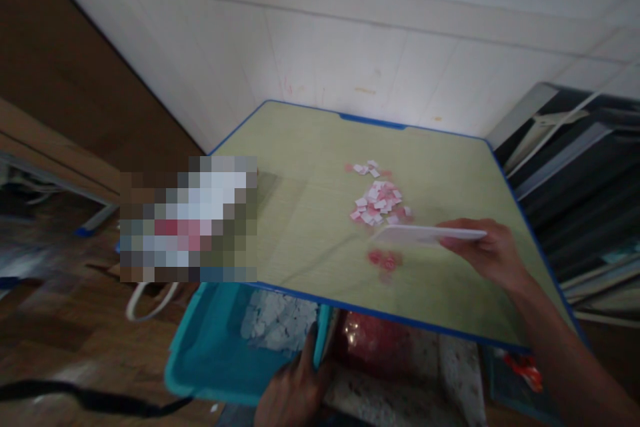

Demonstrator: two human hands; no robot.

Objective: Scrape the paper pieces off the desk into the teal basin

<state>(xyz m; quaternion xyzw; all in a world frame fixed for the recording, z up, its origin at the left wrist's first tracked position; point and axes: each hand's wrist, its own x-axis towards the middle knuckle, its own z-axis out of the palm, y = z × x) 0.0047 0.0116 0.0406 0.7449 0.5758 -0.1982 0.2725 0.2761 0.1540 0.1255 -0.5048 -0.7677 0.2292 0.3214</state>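
My right hand (480, 247) is closed on one end of a thin, flat white plate (425, 234), held above the right part of a folding table (300, 213). Just beyond the plate lies a loose pile of small white and pink square pieces (377, 203), with a smaller group (367, 168) farther back. Nearer the front edge sit some small red-pink pieces (384, 259), slightly blurred. My left hand (295, 383) grips the right rim of a teal basin (200, 363). Inside the basin are many flat whitish pieces (283, 320).
A pixelated white and red item (200, 213) covers the table's left side. Under the front edge is a shiny red bundle (373, 343). Dark flat panels (590, 153) lean at the right. A white wall (320, 53) stands behind the table, and a dark strap (90, 397) crosses lower left.
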